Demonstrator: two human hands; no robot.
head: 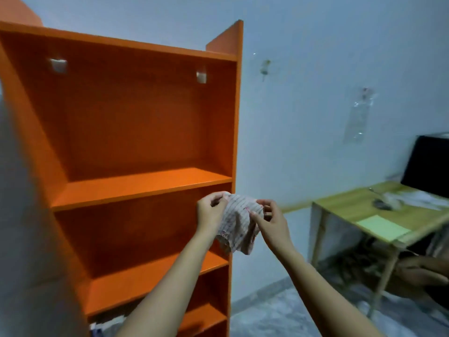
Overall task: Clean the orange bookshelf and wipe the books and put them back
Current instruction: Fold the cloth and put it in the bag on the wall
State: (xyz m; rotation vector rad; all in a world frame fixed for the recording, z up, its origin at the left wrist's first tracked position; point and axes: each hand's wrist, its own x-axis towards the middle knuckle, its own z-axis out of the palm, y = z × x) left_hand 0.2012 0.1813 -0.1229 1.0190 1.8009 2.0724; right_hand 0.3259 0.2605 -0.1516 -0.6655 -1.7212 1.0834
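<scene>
The orange bookshelf (136,186) stands tall at the left and centre, and the shelves I can see hold no books. In front of its right edge I hold a pale striped cloth (239,221) between both hands. My left hand (211,210) pinches the cloth's upper left corner. My right hand (268,218) grips its right side, and the rest of the cloth hangs down below. No books are in view.
A wooden table (349,207) stands at the right with a black monitor (427,166), a pale green sheet (382,227) and small items on it. Another person's hand (422,271) shows at the right edge. A white wall lies behind; grey floor below.
</scene>
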